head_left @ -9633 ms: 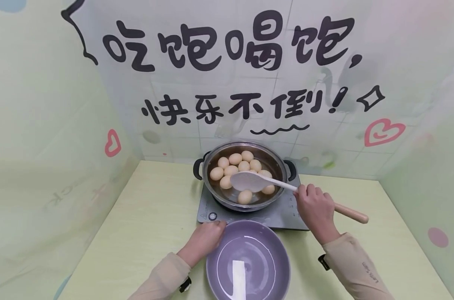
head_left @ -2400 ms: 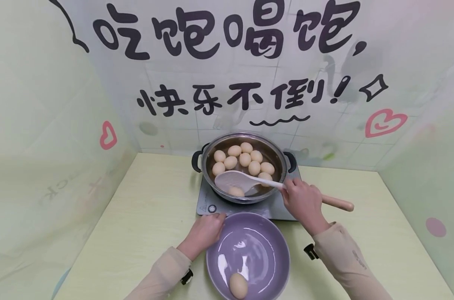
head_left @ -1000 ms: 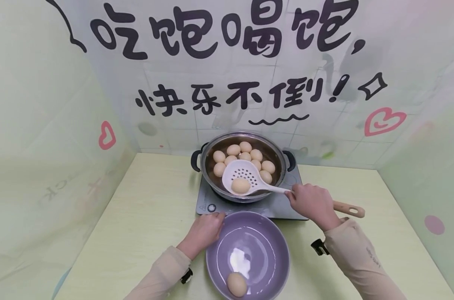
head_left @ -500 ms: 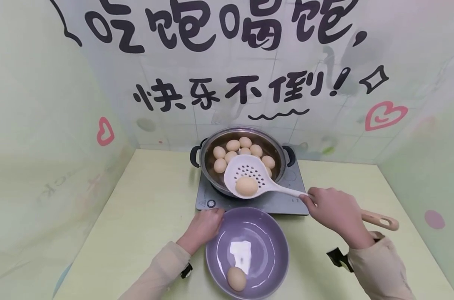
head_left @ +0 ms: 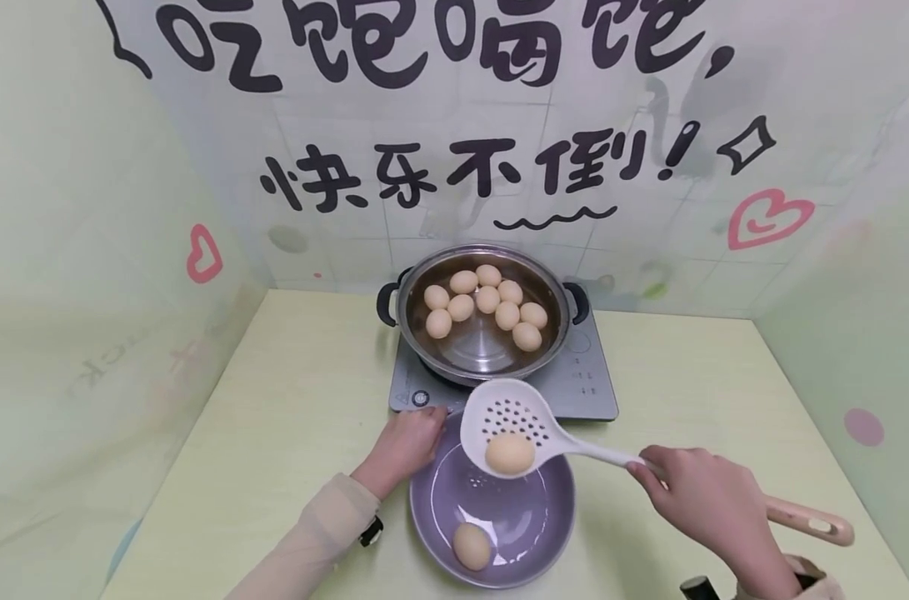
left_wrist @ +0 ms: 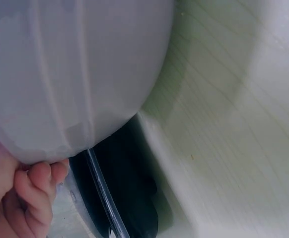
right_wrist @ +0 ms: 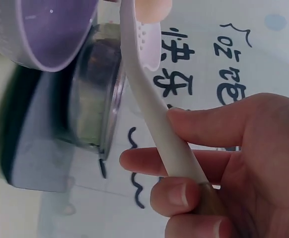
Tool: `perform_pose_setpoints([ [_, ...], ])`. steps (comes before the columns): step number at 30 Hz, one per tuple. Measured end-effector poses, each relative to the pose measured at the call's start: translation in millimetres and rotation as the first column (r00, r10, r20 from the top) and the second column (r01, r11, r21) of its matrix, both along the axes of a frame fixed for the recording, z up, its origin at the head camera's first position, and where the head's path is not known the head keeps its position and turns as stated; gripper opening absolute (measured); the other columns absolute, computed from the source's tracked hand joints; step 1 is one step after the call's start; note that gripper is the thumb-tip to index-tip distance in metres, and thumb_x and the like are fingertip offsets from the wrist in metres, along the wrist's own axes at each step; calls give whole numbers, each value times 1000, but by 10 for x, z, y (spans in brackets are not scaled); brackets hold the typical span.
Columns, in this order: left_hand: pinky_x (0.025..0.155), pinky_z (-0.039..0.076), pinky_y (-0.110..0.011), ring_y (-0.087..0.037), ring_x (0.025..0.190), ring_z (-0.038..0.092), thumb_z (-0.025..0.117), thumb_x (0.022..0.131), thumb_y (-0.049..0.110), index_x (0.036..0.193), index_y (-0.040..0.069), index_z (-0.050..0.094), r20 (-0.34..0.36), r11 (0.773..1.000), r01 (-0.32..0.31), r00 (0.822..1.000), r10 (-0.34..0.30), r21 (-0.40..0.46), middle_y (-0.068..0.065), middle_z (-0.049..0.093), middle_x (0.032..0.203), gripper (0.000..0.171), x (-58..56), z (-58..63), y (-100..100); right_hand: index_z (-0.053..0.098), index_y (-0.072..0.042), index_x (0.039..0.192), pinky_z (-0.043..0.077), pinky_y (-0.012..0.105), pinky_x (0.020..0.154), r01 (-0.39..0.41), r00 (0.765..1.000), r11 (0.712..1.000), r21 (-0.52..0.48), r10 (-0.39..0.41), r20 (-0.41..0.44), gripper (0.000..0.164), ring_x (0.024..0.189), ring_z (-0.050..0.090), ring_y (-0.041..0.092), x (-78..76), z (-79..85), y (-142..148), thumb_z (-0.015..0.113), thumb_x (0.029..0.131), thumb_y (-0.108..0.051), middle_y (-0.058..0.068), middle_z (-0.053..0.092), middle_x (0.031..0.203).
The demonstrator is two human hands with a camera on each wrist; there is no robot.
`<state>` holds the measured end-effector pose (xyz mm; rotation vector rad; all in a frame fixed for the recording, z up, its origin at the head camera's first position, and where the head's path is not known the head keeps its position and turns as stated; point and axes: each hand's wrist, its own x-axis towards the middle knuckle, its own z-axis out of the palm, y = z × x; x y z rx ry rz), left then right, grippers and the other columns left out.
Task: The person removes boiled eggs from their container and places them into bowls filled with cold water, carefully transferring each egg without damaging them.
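Observation:
In my right hand (head_left: 712, 504) I grip a white slotted spoon (head_left: 502, 408) by its wooden handle (head_left: 806, 518); thumb and fingers curl round it in the right wrist view. One egg (head_left: 510, 453) lies in the spoon's perforated bowl, above the purple bowl (head_left: 544, 533). Inside that bowl, near its front left, rests another egg (head_left: 472, 546). My left hand (head_left: 405, 446) pinches the purple bowl's rim at the upper left, fingers curled at the edge in the left wrist view. Behind stands a steel pot (head_left: 484, 362) holding several eggs (head_left: 487, 300) in water.
The pot, with black side handles (head_left: 577, 303), sits on a grey induction cooker (head_left: 585, 392) directly behind the purple bowl. Beneath is a pale wood-look tabletop (head_left: 289, 367). A printed wall sheet (head_left: 334, 225) with black lettering rises behind, and side panels enclose the table.
An egg has come to lie in the purple bowl. The slotted spoon has lifted another egg from the pot and moved toward me over the bowl. My left hand keeps its hold on the rim.

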<state>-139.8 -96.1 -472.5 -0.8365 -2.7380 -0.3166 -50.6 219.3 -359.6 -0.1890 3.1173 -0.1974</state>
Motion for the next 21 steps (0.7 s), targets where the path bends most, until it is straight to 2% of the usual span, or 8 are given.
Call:
perform_pose_setpoints([
  [6,45,46,-30,-21,52,57,64,79,10,83,5,58,-3,1000,-3,1000,3,-7,-6,62,71,8,-5,-5,-2,57,-28,72,26,30,41,58,994,998,-35,-54,98,17,48,37,11,138,-214,33,58,85,-38,-9,38,50],
  [11,45,46,-30,-21,52,57,64,79,10,82,5,57,3,1000,2,1000,-2,-1,-6,62,70,10,-3,7,-3,63,-27,80,28,31,42,91,984,995,-38,-84,160,10,52,40,12,199,-327,51,60,84,-36,-10,44,55],
  [16,43,44,-29,-20,50,56,65,79,11,77,7,53,-2,1000,7,1000,-7,10,-5,60,67,13,3,16,-16,66,-26,84,31,33,43,95,983,995,-30,-89,163,8,54,43,11,225,-391,47,62,82,-33,-11,51,60],
  [21,43,44,-29,-20,50,56,66,79,11,77,7,53,-8,1000,9,1000,-9,13,-5,60,67,13,3,16,-22,68,-23,87,34,34,42,75,989,997,-20,-72,127,12,55,48,10,239,-437,34,65,80,-33,-10,58,66],
])
